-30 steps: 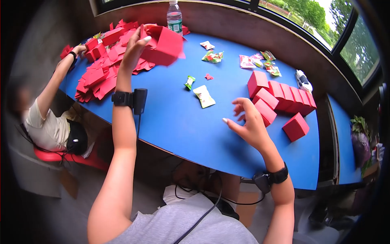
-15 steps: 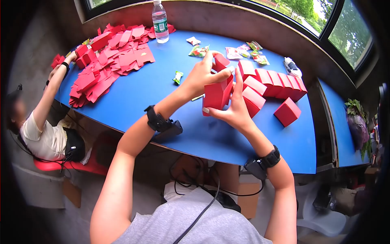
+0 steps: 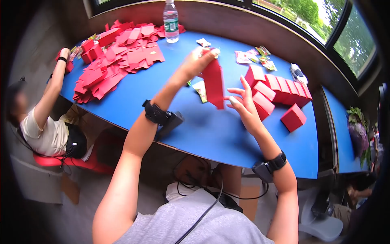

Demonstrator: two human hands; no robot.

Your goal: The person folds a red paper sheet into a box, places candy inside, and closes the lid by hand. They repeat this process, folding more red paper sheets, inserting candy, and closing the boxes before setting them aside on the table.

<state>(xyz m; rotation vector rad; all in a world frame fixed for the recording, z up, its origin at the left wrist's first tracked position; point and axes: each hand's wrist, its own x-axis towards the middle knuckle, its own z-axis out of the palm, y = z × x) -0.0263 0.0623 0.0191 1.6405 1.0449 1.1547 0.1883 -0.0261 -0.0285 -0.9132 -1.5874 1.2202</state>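
My left hand pinches a flat-sided red card box, perhaps unclosed; my right hand spreads beside it. The clear plastic bottle has an unreadable green label.

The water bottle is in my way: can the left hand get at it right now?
Probably not freely: the left hand is holding a red carton, though the stretch of blue table towards the bottle looks open.
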